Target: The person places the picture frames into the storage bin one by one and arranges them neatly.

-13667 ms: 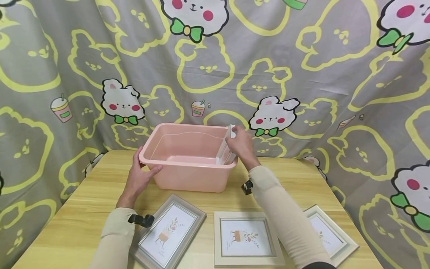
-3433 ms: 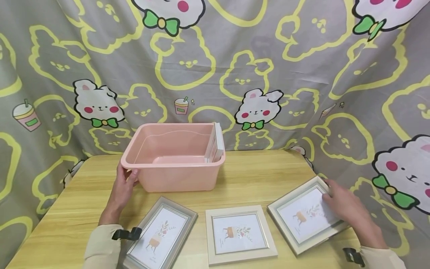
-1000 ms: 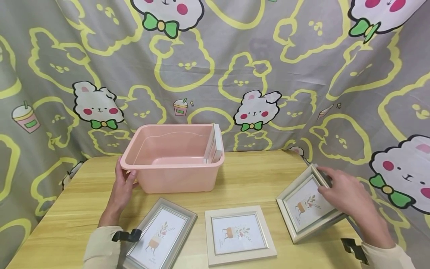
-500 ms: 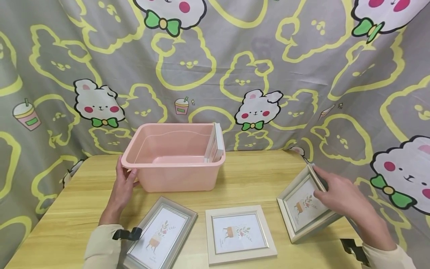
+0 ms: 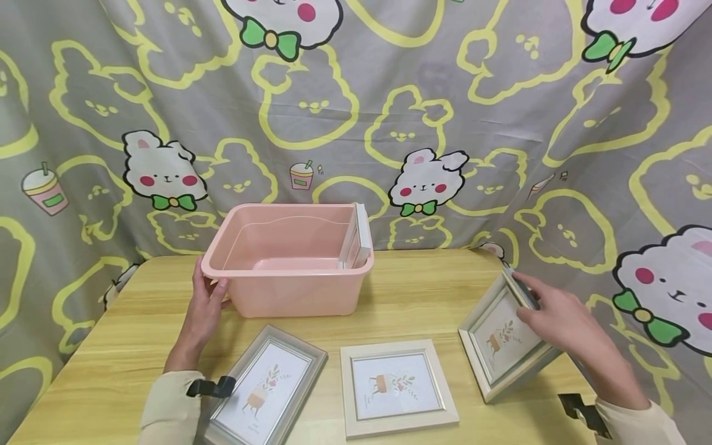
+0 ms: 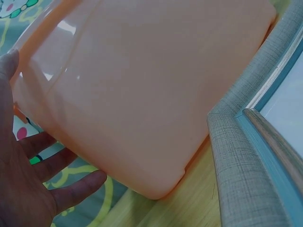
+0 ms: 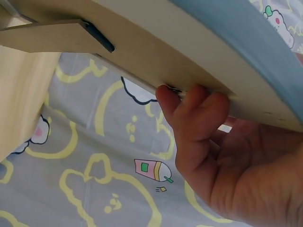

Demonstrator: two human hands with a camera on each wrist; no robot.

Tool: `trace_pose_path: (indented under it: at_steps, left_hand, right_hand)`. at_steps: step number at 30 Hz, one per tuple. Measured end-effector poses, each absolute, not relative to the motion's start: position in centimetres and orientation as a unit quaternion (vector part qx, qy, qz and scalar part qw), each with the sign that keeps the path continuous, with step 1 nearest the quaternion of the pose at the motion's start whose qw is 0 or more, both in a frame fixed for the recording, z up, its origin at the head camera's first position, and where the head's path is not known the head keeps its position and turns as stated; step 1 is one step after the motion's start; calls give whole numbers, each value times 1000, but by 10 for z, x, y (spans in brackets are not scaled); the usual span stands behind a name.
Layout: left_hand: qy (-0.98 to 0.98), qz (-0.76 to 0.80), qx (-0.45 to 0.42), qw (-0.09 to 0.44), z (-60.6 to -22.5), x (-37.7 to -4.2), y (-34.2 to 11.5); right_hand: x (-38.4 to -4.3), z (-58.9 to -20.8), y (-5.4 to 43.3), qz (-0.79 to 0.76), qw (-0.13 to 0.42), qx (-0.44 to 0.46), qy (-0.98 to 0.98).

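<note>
My left hand (image 5: pixel 201 315) holds the front left corner of a pink plastic tub (image 5: pixel 295 293), thumb on the near side and the other fingers (image 6: pixel 78 191) spread along the left end. My right hand (image 5: pixel 567 321) grips the upper edge of a cream picture frame (image 5: pixel 473 355) with a plant-pot print. This frame stands steeply tilted, its lower edge close over the table. In the right wrist view its brown backing (image 7: pixel 156 52) and the fold-out stand (image 7: pixel 47 35) show, with curled fingertips (image 7: pixel 194 101) at the backing. A white frame (image 5: pixel 358 238) leans upright inside the tub's right end.
A grey frame (image 5: pixel 222 426) lies slanted before the tub, near my left sleeve. Right of it, another cream frame (image 5: pixel 347 395) lies flat, print up. The wooden table (image 5: pixel 428 296) ends at a patterned curtain (image 5: pixel 345 123).
Since the oldest frame, my right hand has left the white frame in the tub and taken the right-hand cream frame, raising it from flat to steeply tilted. My left hand stays at the tub.
</note>
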State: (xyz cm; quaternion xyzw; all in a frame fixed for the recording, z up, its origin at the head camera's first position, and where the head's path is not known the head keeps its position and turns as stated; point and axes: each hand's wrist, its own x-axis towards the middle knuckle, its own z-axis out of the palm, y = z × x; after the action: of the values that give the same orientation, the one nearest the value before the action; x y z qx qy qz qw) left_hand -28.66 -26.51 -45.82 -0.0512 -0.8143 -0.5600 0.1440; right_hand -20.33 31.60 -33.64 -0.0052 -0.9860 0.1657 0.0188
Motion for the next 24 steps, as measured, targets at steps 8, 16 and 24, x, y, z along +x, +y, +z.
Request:
trace_pose_path:
  at_steps: [8, 16, 24]
  left_hand:
    - [-811, -563, -53, 148, -458, -286, -267]
    - [-805, -572, -52, 149, -458, -286, -266]
    - [-805, -571, -51, 154, -458, -287, -265]
  right_hand:
    - [-207, -329, 311, 179, 29, 8, -983]
    - [-210, -319, 301, 209, 37, 10, -977]
    - [-213, -311, 297, 248, 77, 13, -966]
